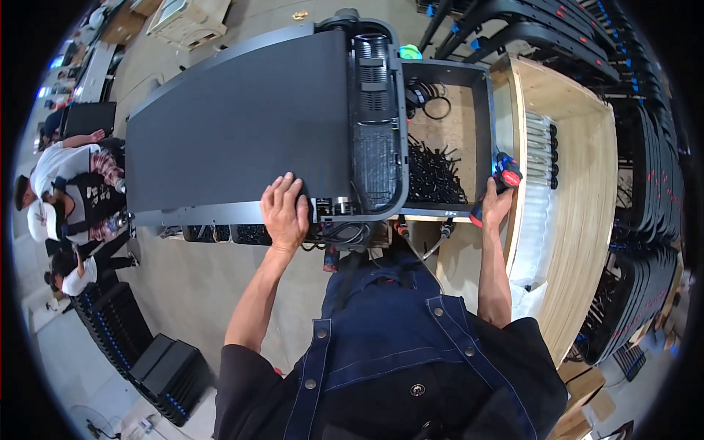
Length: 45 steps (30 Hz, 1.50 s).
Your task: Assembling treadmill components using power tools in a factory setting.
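My left hand [284,213] lies with its fingers stretched out over the near side rail and belt edge of a treadmill deck [242,125]. Close to those fingers is the deck's roller end, beside an uncovered motor bay [375,125]. On the right, my right hand [497,205] is wrapped around a red, blue and black cordless power tool [507,173], at the right wall of a shallow tray. Its tip is too small to make out. Inside the tray [482,110] are a heap of black screws [436,172] and some looped black cables [438,107].
Right of the tray stands a deep wooden crate [579,220] holding rows of metal rods. Black frames [645,191] are stacked beyond it. Two hand tools hang under the tray's near edge. People [73,169] work at the far left, above stacked black parts [169,367].
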Tool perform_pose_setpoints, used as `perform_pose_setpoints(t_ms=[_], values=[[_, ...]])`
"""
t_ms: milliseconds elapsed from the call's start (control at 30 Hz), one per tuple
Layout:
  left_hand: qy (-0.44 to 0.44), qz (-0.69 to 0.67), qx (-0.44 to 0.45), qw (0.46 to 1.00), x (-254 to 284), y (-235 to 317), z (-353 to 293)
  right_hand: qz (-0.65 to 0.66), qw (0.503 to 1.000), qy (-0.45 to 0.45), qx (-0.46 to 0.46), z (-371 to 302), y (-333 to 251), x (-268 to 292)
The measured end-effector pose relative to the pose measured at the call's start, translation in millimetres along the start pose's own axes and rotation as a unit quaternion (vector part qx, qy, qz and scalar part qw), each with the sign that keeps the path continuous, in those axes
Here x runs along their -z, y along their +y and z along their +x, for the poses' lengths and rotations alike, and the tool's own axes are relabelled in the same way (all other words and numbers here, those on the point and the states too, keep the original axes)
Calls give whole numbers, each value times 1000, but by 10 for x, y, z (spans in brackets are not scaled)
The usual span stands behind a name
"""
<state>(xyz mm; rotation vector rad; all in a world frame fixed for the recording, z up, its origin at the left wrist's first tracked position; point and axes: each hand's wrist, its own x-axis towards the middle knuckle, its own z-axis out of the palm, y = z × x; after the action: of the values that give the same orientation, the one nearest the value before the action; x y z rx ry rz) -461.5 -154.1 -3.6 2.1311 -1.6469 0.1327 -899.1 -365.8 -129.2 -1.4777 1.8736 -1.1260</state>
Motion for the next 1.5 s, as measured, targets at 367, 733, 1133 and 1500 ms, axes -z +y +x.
perform_pose_setpoints(t_ms=[367, 733, 1133, 1500], values=[[35, -84, -31, 995, 204, -234, -89, -88, 991, 14, 96, -996, -598, 318], [25, -41, -7, 999, 835, -2615, -240, -4, 787, -617, 8, -3728, -2732, -851], [7, -18, 26, 999, 1294, -3590, -275, -146, 847, -506, 68, -3468, -2166, -3650], [1, -54, 72, 996, 1347, -3529, -194, 203, 720, -651, -126, -4017, -2417, -3497]])
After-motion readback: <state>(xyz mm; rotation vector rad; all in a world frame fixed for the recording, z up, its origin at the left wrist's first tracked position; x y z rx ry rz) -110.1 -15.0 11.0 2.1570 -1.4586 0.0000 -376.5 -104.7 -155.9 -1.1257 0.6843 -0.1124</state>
